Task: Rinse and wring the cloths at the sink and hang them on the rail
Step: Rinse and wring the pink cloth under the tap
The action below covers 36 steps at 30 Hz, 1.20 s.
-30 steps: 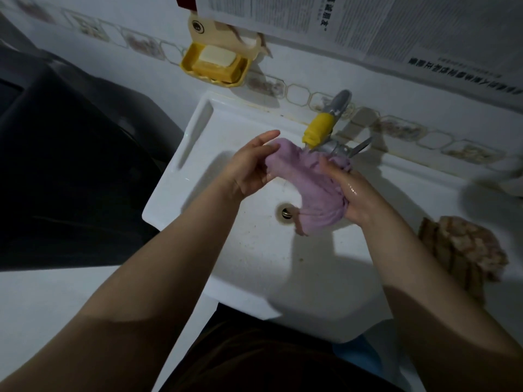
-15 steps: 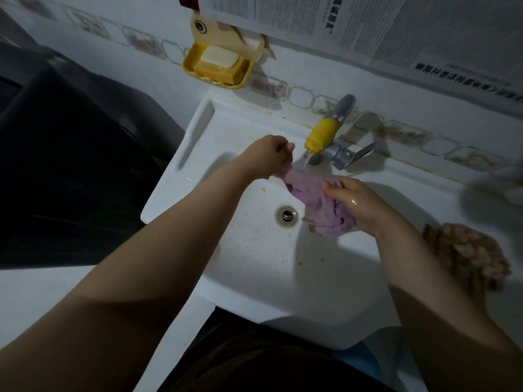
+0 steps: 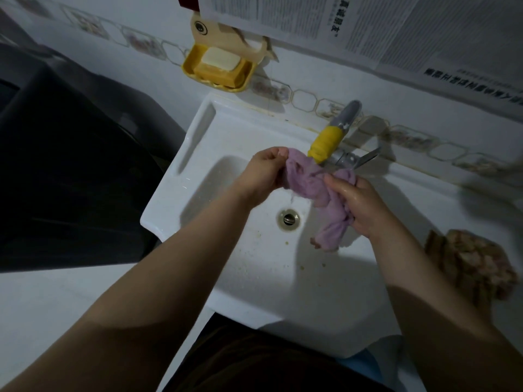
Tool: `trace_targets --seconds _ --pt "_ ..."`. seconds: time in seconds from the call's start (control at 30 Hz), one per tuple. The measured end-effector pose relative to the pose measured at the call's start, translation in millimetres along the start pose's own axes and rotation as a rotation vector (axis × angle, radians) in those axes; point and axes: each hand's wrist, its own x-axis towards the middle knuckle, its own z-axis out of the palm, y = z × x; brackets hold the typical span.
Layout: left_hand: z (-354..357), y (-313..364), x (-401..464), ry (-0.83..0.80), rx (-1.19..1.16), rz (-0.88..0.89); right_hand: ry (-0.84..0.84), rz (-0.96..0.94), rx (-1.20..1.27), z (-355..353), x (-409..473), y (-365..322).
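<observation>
The brown cloth (image 3: 472,264) right of the right hand (image 3: 359,202) is blurred, and that hand's fingertips are buried in the purple cloth (image 3: 317,188).

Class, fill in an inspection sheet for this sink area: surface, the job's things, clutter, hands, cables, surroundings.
Surface: white sink, specks near the drain.
Job's things: purple cloth held bunched over the basin below the yellow-tipped tap; brown cloth lying right of the basin.
Clutter: soap in a yellow wall dish.
Hands: left hand and right hand both grip the purple cloth.
Cables: nothing seen.
Surroundings: tiled wall, printed paper above; dark bin at left.
</observation>
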Motion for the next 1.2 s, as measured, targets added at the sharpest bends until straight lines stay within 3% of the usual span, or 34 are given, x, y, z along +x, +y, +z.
trace_targets --seconds 0.13,0.23,0.37,0.53,0.63,0.7,0.8,0.9,0.97,1.03,1.13,1.2 --pt "46 -15 -15 0.174 0.227 -0.047 0.394 -0.14 -0.4 46 2 5" --pt "67 -21 -28 0.243 0.215 -0.03 0.527 -0.111 -0.391 49 13 -5" --pt "54 -10 -16 0.268 0.282 -0.033 0.449 -0.106 -0.525 60 12 -2" --pt "56 -3 -24 0.19 0.194 -0.154 0.467 -0.011 -0.415 55 25 -10" --pt "44 8 -15 0.292 0.105 -0.197 0.423 -0.011 -0.54 74 19 -5" --pt "43 9 -18 0.269 0.044 -0.248 0.423 0.005 -0.605 75 22 -7" --pt "51 2 -24 0.194 0.097 -0.252 0.455 0.048 -0.445 65 31 -11" --pt "40 4 -17 0.211 0.234 -0.215 0.423 -0.01 -0.645 79 18 -7" --pt "37 6 -21 0.176 0.12 -0.262 0.415 -0.053 -0.719 84 10 -7" --pt "34 6 -28 0.113 -0.005 -0.305 0.428 -0.059 -0.628 75 13 -12" --pt "24 -1 -31 0.001 -0.082 -0.214 0.365 0.004 -0.248 50 23 -13" --pt "9 -5 -29 0.049 -0.049 -0.152 0.244 0.04 0.023 35 22 -13"
